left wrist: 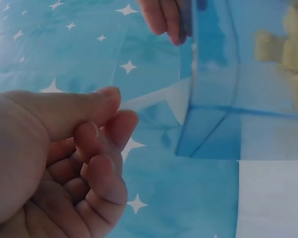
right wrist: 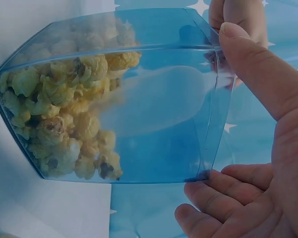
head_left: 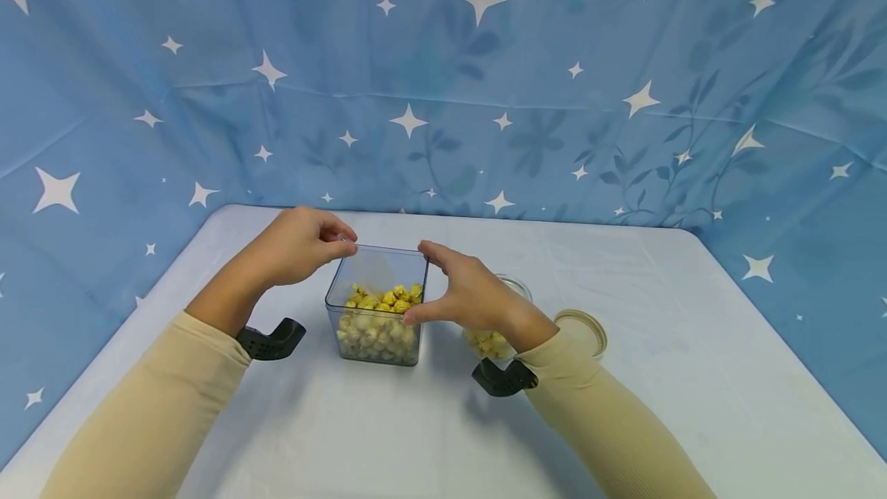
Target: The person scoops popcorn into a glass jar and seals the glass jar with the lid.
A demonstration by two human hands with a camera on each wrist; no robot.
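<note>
Nearer the worktop's left edge [head_left: 346, 430], the right hand [head_left: 466, 289] is gripping a popcorn box [head_left: 370, 312], fingers spread wide; the left hand [head_left: 299, 246] is pinching a translucent scoop [right wrist: 154, 99] inside. Behind the right wrist [head_left: 532, 331], a jar [head_left: 487, 342] is half hiding, a lid [head_left: 582, 328] lying rightward.

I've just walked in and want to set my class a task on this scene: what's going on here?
A person is working over a clear square container partly filled with popcorn. The left hand pinches the handle of a translucent scoop, which reaches down inside to the popcorn. The right hand holds the container near its rim. Partly hidden behind the right forearm, a clear jar also holds popcorn, and a round lid lies beside it.
</note>
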